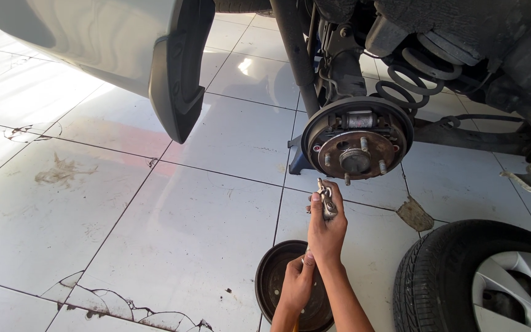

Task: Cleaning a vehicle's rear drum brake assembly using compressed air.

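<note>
Left hand (296, 284) low, cut off at the wrist by the frame edge, fingers curled; hard to tell what it grips. Right hand (326, 229) just above, closed around a small metal part (326, 201) poking past the fingertips, just below the bare wheel hub (356, 140). Brake drum (273, 278) flat on the tiled floor (155, 233), partly hidden behind both arms. Loose wheel (480, 280) cropped at right.

right hand (327, 230) raised, closed grip, left hand (296, 284) beneath
</note>
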